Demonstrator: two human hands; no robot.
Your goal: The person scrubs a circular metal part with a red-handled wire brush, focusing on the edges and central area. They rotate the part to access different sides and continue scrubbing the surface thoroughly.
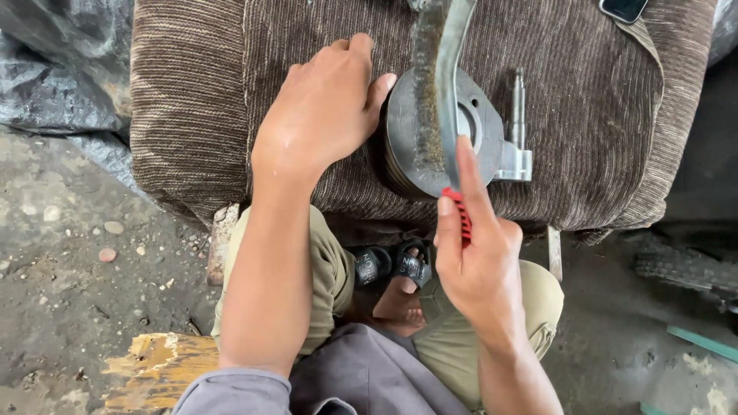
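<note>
Piston: round grey metal piston (411, 142) lies on its side on the cushion, short connecting rod (516, 127) pointing right; skirt dull and dark, so cleaning looks only part done — judged, not seen.
Cushion: brown ribbed fabric cushion (192, 100) serves as work surface; dark phone (623, 8) at its far right edge.
Ground: dirty concrete floor (69, 292) with pebbles — splintered yellow wooden block (157, 369) near left.
Left hand: left hand (327, 107) spread flat, fingers apart, thumb touching the piston.
Right hand: right hand (480, 257) closed on the red handle of a wire brush (438, 84), bristles laid across the piston.
</note>
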